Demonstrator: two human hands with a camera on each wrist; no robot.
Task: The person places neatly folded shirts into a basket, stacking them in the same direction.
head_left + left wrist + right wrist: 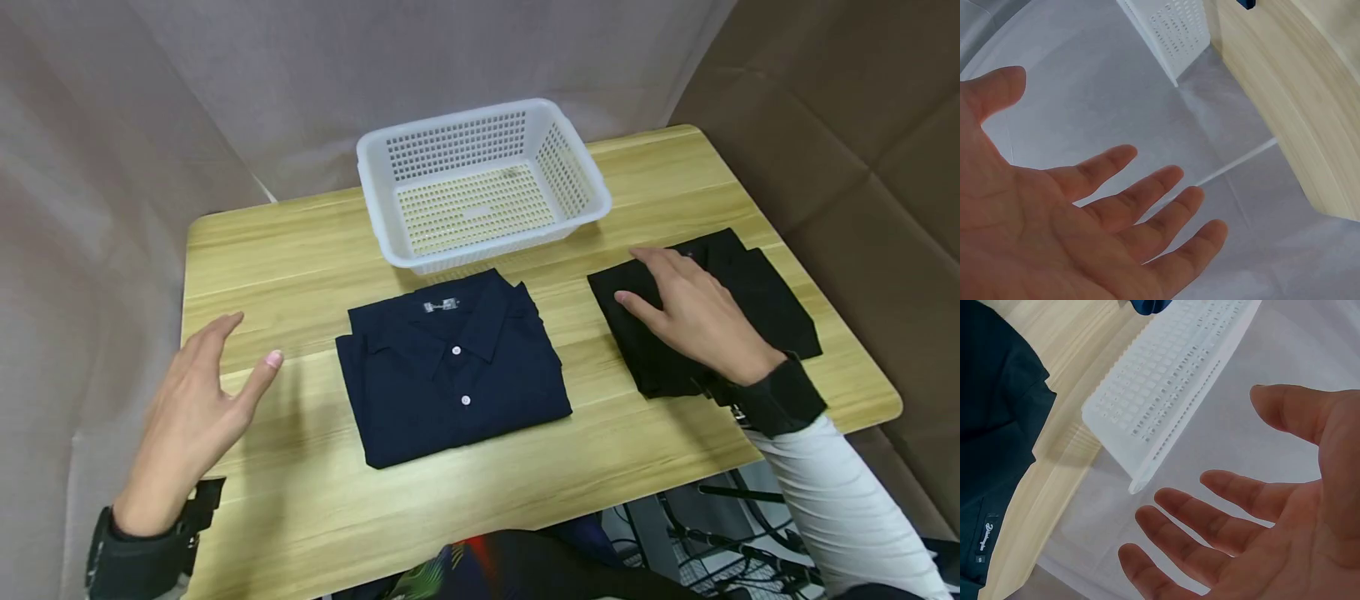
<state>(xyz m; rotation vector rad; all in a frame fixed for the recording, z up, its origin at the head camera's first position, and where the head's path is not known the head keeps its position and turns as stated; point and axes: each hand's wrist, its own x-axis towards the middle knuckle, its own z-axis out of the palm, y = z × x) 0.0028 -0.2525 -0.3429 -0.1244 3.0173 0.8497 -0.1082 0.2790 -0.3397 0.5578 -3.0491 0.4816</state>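
A folded navy blue shirt (457, 375) with white buttons lies collar-up at the middle of the table in the head view. To its right is a folded black shirt (765, 292), partly covered from sight by my right hand (693, 312). That hand hovers over the black cloth with fingers spread, and in the right wrist view its palm holds nothing. My left hand (198, 396) is held above the table's left side, thumb and fingers apart. Nothing is in the left palm (1035, 225) in the left wrist view. The black shirt's collar label (985, 540) shows in the right wrist view.
A white perforated plastic basket (480, 237) stands at the table's back edge, with nothing in it. The wooden table (300, 517) has rounded corners. Grey cloth walls it at the back and left, brown padded panels (847, 167) at the right.
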